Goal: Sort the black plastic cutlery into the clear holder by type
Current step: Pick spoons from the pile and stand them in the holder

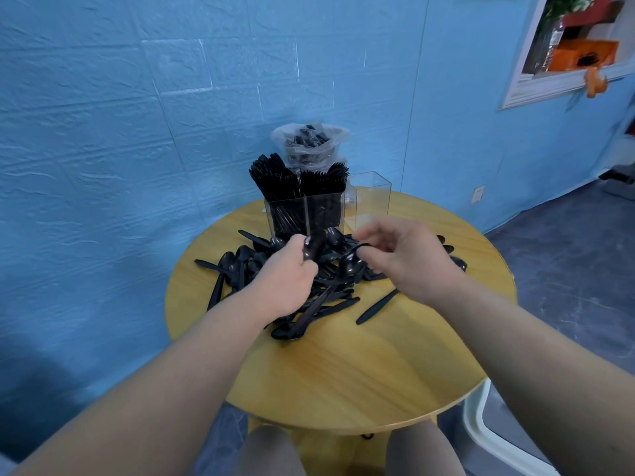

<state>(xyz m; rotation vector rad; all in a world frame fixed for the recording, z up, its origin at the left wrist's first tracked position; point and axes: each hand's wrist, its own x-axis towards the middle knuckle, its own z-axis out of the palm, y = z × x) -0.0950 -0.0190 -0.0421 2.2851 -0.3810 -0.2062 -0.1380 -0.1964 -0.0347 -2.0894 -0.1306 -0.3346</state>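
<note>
Two holder [305,214] sections stand packed (third empty), while both hands, left hand [287,276] and right hand [405,255], grip spoons [237,266] from the desk [378,365] pile.

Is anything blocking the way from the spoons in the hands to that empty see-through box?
Nothing visible does. The left hand grips a bunch of spoons and the right hand pinches one spoon, right before the clear holder. Its empty compartment stands open-topped at the right, beyond the right hand.
</note>
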